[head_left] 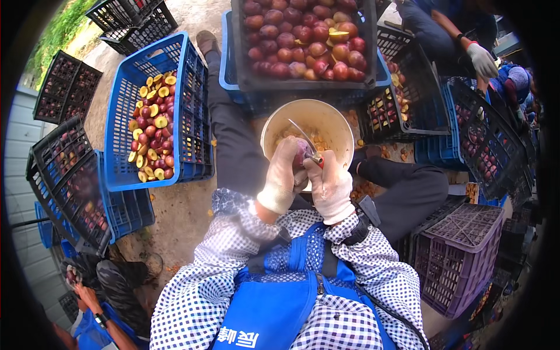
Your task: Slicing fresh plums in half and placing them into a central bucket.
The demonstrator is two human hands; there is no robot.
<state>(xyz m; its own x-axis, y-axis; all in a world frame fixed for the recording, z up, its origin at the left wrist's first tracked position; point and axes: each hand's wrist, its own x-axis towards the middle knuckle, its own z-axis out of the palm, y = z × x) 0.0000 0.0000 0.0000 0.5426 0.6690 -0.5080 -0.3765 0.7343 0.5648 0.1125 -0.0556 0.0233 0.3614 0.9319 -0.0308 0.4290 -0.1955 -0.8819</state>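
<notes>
A: From my remote station I have the head view up. How do I label the hands?

B: I label the left hand [282,172], in a pale glove, as closed around a reddish-purple plum [301,154]. The right hand [331,186], gloved likewise, is curled around the red handle of a knife [300,134]; some of its fingers are hidden from me.

A: And the blade?

B: Thin and curved, it rises beside the plum toward the upper left. I cannot tell whether its edge has entered the flesh.

A: Where do I place the plum?

B: Between the two hands, above a cream bucket [335,123] with wet-looking scraps on its inner surface.

A: What surrounds it?

B: Beyond the bucket, a black crate [303,84] of mostly whole plums sits over a blue one. To the left, a blue crate [195,116] contains cut plums [156,131], many showing yellow flesh. At lower right I mark a purple crate [461,251]; at upper right, a co-worker's gloved hand [482,60].
</notes>
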